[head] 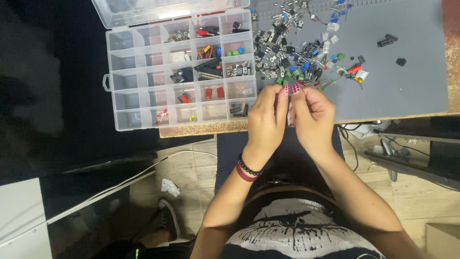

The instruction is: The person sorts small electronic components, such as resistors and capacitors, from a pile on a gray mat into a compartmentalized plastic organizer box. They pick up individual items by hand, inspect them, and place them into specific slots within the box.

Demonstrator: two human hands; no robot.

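My left hand (266,117) and my right hand (311,114) meet fingertip to fingertip at the near edge of the grey mat (407,86). Both are pinched together over something too small to make out between the painted nails. Just beyond the fingertips lies a pile of small electronic parts (297,52): black transistors, blue, green and red pieces. To the left stands a clear compartment organiser box (129,67) with its lid open, several cells holding sorted parts.
Two black parts (387,41) lie apart at the mat's far right. The table edge (201,128) runs just under the box. Below are my lap, a white cable (143,170), a shoe (167,218) and cables (383,148) on the wooden floor.
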